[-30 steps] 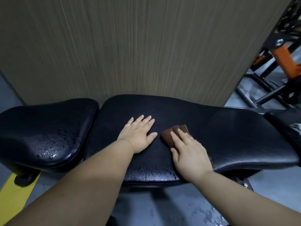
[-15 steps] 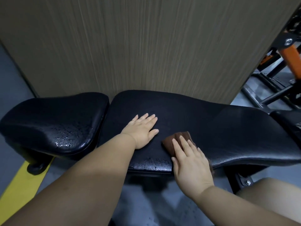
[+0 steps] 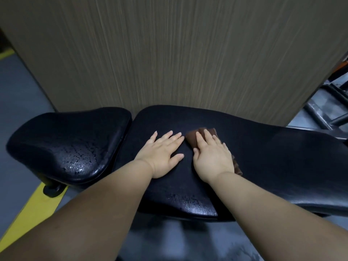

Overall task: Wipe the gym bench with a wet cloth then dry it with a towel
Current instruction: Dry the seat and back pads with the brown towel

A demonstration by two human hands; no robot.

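Left hand (image 3: 162, 155) flat on the black padded table (image 3: 273, 157), palm down, fingers (image 3: 169, 135) straight and slightly spread, thumb out to the side. Right hand (image 3: 212, 159) just beside it, pressing a brown cloth (image 3: 192, 137) onto the same pad under straight fingers held close together; cloth edges showing past the fingertips and beside the wrist. Water beads along the table's near edge and on the separate seat pad (image 3: 69, 140) at left. Wood-grain panel (image 3: 178, 53) behind.
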